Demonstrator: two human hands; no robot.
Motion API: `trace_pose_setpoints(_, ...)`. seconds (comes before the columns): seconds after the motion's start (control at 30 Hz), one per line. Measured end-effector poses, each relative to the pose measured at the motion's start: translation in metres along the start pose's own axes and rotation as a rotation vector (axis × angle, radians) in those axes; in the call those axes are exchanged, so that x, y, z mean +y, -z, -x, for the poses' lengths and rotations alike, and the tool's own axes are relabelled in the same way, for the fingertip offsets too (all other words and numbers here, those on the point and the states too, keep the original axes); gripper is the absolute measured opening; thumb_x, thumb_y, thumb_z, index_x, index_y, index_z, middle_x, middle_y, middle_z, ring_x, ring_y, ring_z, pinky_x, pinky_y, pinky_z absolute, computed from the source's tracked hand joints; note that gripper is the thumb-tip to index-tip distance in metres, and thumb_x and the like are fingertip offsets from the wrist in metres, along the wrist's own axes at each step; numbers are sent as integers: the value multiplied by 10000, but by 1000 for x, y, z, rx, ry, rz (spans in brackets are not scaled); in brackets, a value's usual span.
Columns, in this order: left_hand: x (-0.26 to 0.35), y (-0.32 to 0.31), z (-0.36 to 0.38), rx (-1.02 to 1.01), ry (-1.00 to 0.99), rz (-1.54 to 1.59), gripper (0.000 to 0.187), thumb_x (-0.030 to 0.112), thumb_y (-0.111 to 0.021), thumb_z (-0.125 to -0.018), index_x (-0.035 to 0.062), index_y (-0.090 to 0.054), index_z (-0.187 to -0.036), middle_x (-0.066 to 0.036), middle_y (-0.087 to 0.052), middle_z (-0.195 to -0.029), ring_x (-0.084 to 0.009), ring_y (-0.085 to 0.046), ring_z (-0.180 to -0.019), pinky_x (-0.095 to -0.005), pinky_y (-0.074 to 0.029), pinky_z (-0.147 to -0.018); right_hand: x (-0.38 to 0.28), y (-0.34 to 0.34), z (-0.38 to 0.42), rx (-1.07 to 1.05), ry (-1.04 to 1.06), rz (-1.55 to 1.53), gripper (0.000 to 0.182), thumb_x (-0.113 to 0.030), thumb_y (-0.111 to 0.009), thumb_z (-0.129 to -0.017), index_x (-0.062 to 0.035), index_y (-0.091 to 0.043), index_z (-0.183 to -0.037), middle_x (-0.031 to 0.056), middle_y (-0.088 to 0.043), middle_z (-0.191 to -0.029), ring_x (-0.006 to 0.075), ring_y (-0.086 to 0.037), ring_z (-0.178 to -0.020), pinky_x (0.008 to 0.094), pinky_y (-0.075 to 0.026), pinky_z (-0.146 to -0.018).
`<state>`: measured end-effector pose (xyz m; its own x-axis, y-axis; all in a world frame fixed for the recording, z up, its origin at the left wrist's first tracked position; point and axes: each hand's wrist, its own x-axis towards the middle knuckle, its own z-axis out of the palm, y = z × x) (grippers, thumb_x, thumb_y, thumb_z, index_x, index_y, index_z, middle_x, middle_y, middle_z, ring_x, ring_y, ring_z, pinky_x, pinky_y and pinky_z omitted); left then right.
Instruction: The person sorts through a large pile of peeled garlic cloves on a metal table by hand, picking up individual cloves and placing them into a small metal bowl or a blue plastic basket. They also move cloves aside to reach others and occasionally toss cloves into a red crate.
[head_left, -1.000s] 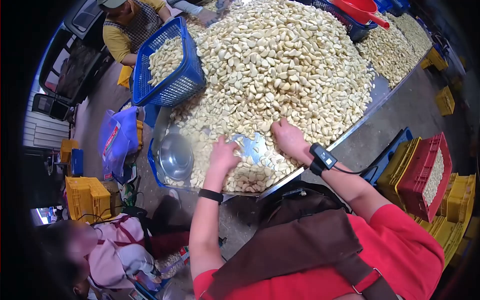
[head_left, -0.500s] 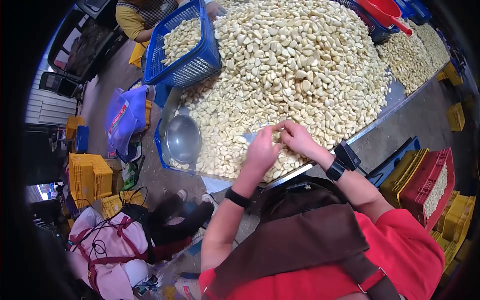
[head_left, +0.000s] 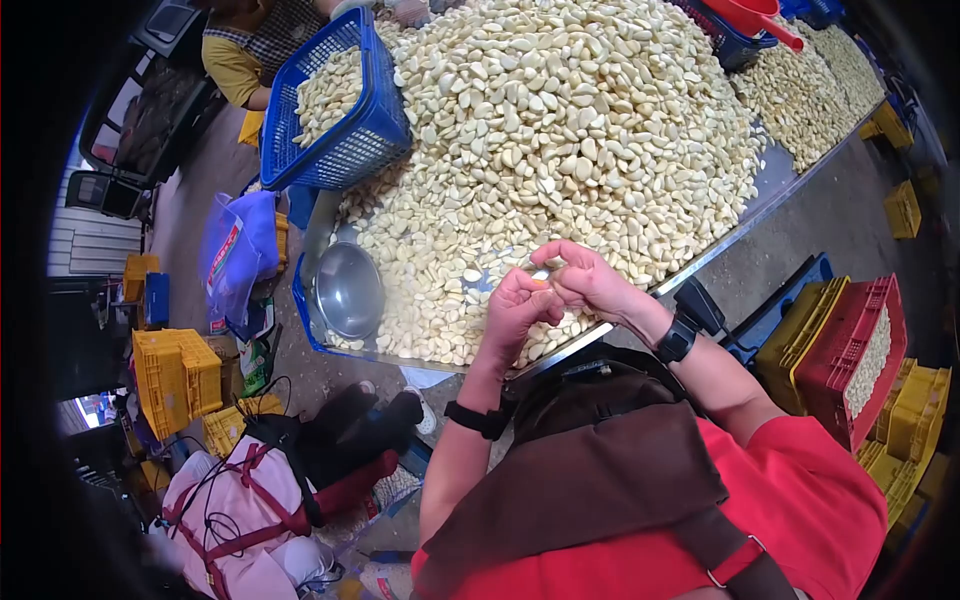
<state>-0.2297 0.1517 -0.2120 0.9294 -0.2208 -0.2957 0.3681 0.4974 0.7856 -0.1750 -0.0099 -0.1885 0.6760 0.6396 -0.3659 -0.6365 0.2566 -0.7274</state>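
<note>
White piece (head_left: 541, 275), partly hidden, pinched between left hand (head_left: 520, 307), right hand (head_left: 590, 283).

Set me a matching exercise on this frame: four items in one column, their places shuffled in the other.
1. round bowl
2. left hand
3. red crate
4. red scoop

A. off the table, to its right
B. close against the right hand
C. beyond the big pale heap, at the far right
D. at the table's near left corner

Right pairs: 1-D, 2-B, 3-A, 4-C
</note>
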Motion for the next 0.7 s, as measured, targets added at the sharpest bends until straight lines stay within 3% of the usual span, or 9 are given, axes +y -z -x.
trace_pose_setpoints(0.23,3,0,-1,-37,82,-178,109,47,-610,-857,61,-515,-908,-83,-634,-793,-127,-626,-652,-238,-518,-589,-1,11,9,-108,39,207,180,-104,-555,-905,-16,-550,-1062,-49,-472,-613,32,-434,-517,188,-355,-486)
trace_pose_setpoints(0.3,0,-11,-1,7,48,-427,106,45,-613,-848,43,-519,-899,-63,-627,-764,-101,-615,-637,-227,-501,-568,2,13,12,52,33,585,174,-163,-617,-894,-22,-573,-985,-40,-518,-641,34,-477,-561,196,-391,-516)
trace_pose_setpoints(0.4,2,-26,7,58,31,-625,120,55,-617,-838,24,-548,-932,-33,-617,-745,-63,-599,-628,-206,-468,-540,5,16,18,152,104,770,118,-161,-597,-894,-44,-580,-902,-13,-555,-662,39,-488,-553,189,-386,-494)
trace_pose_setpoints(0.43,2,-26,8,50,11,-647,123,66,-618,-841,21,-562,-941,-23,-613,-744,-54,-596,-627,-200,-458,-534,9,24,20,146,107,768,118,-161,-597,-894,-44,-580,-902,-13,-555,-662,39,-488,-553,189,-386,-494)
trace_pose_setpoints(0.5,-5,11,8,83,-15,-845,114,20,-606,-797,36,-617,-909,-36,-620,-726,-135,-624,-641,-271,-485,-560,18,41,21,185,115,407,119,-154,-593,-895,-37,-575,-905,-7,-561,-675,42,-505,-561,186,-396,-502)
trace_pose_setpoints(0.53,-2,34,8,155,-264,-1205,120,11,-590,-767,45,-641,-870,-65,-631,-736,-202,-628,-668,-318,-495,-597,2,34,25,216,131,320,117,-142,-595,-888,-29,-572,-907,-8,-562,-664,43,-520,-563,186,-402,-506)
trace_pose_setpoints(0.57,4,49,10,233,-522,-1558,141,3,-574,-738,54,-665,-831,-94,-642,-747,-270,-633,-695,-366,-506,-634,-5,38,20,216,179,354,119,-140,-592,-887,-22,-577,-888,-17,-560,-650,41,-523,-564,187,-403,-510)
trace_pose_setpoints(0.63,30,61,-1,500,-220,-1597,164,38,-552,-703,75,-690,-784,-147,-641,-803,-355,-609,-760,-425,-498,-706,-59,1,7,263,363,589,173,-185,-598,-889,-25,-596,-823,-16,-544,-622,48,-508,-561,220,-399,-514)
trace_pose_setpoints(0.7,31,74,-24,538,-213,-1613,148,50,-551,-728,71,-687,-781,-152,-632,-833,-336,-612,-790,-417,-499,-723,-115,-52,-23,227,852,607,192,-190,-608,-868,-9,-602,-803,10,-546,-633,73,-509,-572,236,-402,-528)
